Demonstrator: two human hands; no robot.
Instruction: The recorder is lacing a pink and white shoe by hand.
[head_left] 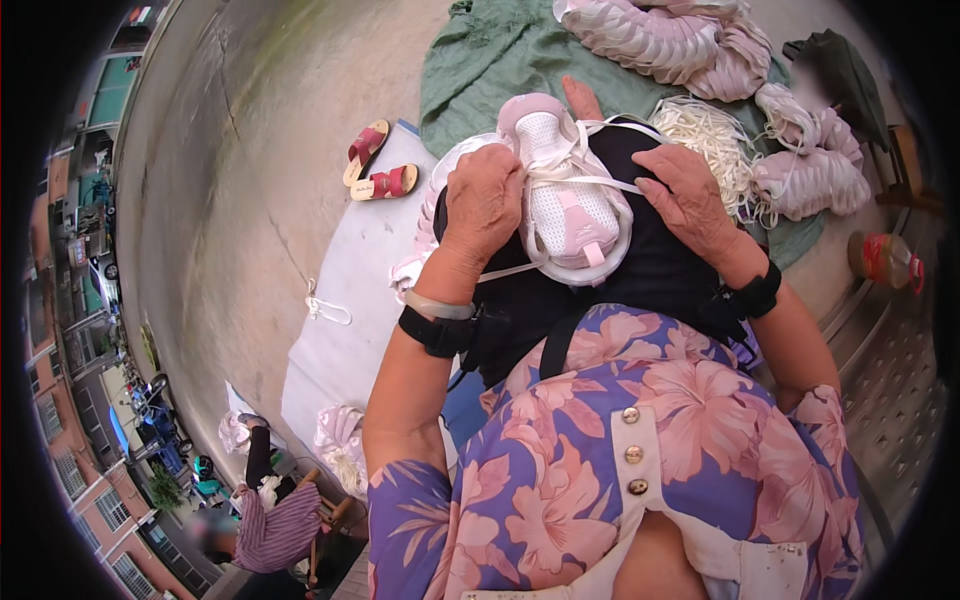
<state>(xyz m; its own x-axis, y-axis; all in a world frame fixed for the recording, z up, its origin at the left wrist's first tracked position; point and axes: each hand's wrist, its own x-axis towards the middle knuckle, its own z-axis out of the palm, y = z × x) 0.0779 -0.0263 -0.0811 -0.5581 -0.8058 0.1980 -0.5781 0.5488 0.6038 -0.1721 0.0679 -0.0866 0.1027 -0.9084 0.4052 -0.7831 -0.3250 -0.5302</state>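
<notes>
A pink and white sneaker (572, 225) with a mesh surface rests on my lap over black cloth, its tongue pointing away from me. White shoelace (590, 181) crosses its front. My left hand (484, 200) is closed at the shoe's left side, fingertips pinching the lace; what lies under the fingers is partly hidden. On the right, my right hand (690, 200) pinches the other stretch of lace between thumb and fingers, drawn out taut from the shoe. A loose lace length hangs below my left hand. More pink and white shoe pieces (428, 235) lie beside my left wrist.
Beyond my lap, green cloth (480, 75) bears stacked shoe uppers (660, 45) and a heap of white laces (705, 135). Red sandals (385, 182) stand left on a pale sheet (345, 260). A bottle (880, 258) sits right. Another person (275, 525) sits at lower left.
</notes>
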